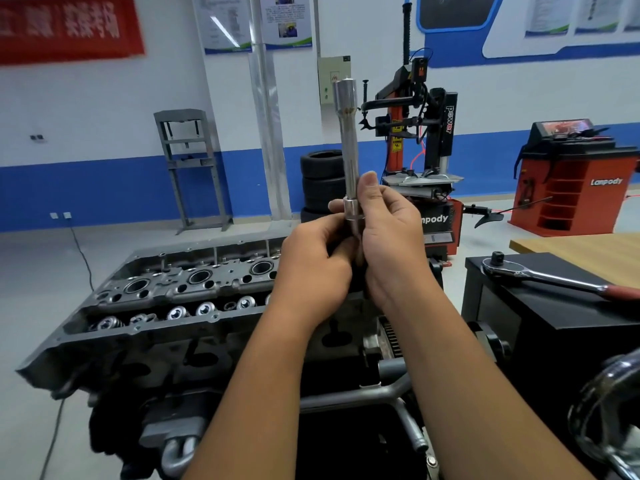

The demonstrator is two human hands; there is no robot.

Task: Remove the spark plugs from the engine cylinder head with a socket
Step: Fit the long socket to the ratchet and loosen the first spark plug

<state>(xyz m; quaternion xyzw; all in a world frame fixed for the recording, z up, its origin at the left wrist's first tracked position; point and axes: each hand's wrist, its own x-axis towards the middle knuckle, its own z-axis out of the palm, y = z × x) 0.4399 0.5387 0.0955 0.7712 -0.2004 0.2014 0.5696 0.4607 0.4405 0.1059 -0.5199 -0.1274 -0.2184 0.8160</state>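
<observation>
A long chrome spark plug socket (pixel 349 147) stands upright in front of me, raised well above the engine. My right hand (pixel 388 237) grips its lower part, thumb up along the shaft. Just beside it, my left hand (pixel 311 268) holds the bottom end from the left. A small metal tip shows at the socket's top end; I cannot tell whether it is a spark plug. The grey cylinder head (pixel 166 292) lies below and to the left, its round plug wells and valve springs showing. A ratchet wrench (pixel 554 278) with a red handle rests on the black box to the right.
The black box (pixel 561 313) stands close on the right, a wooden table (pixel 588 247) behind it. Engine stand tubing (pixel 381 393) runs below my forearms. Stacked tyres (pixel 322 181), a tyre changer (pixel 422 140), a red wheel balancer (pixel 571 174) and a grey press frame (pixel 190 168) stand by the far wall.
</observation>
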